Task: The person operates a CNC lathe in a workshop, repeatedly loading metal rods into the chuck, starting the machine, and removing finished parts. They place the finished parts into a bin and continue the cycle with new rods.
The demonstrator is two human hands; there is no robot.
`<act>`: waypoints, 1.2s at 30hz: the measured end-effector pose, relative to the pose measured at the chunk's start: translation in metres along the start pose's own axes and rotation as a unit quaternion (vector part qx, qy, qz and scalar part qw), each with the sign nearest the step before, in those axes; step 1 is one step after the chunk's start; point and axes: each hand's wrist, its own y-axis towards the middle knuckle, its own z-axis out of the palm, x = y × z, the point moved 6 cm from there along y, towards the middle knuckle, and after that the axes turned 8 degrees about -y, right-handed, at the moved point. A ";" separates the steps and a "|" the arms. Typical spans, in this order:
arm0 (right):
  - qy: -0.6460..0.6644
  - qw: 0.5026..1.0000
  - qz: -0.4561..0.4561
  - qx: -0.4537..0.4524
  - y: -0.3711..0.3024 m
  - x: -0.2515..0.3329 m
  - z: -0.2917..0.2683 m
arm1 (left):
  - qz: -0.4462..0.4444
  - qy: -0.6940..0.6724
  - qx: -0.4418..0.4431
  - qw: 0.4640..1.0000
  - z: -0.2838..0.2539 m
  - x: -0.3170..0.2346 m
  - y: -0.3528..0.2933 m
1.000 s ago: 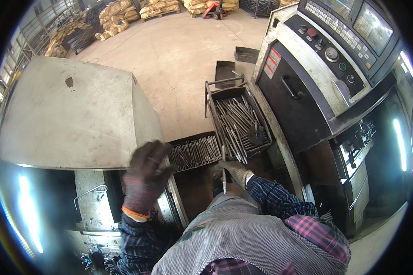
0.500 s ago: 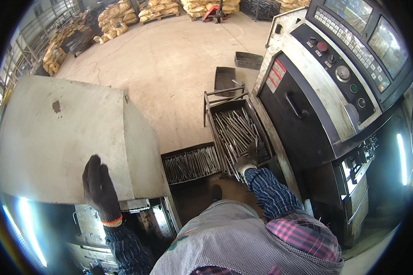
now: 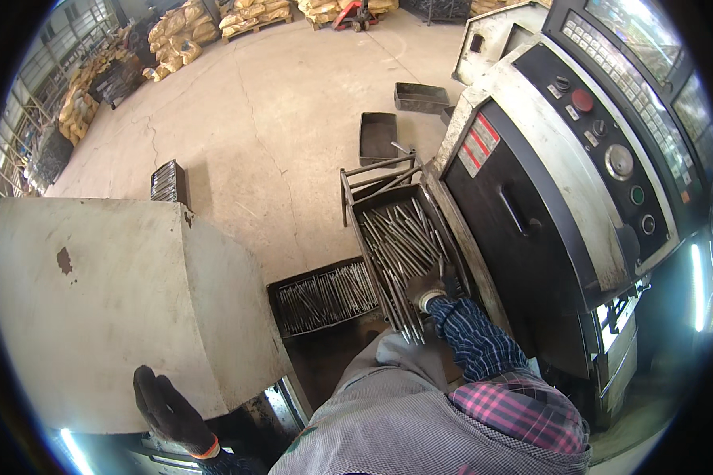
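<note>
Head view: the right hand, gloved, reaches into the raised tray of loose metal rods beside the machine; its grip is hidden. The left hand, dark-gloved and released, rests flat against the grey cover near left, seemingly bracing the lean.

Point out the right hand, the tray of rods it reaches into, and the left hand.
right hand (image 3: 429,296), head view, glove cuff.
tray of rods (image 3: 356,207), head view, far left rim.
left hand (image 3: 165,409), head view, back of the dark glove.
</note>
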 end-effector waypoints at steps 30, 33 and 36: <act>0.039 0.981 0.178 -0.060 0.136 -0.084 -0.071 | 0.051 0.168 0.066 0.982 0.011 -0.043 0.032; 0.125 0.970 0.205 -0.049 0.129 -0.092 -0.068 | 0.054 0.170 0.067 0.982 0.011 -0.045 0.032; 0.181 0.964 0.196 -0.005 0.108 -0.090 -0.076 | 0.054 0.175 0.068 0.981 0.013 -0.047 0.030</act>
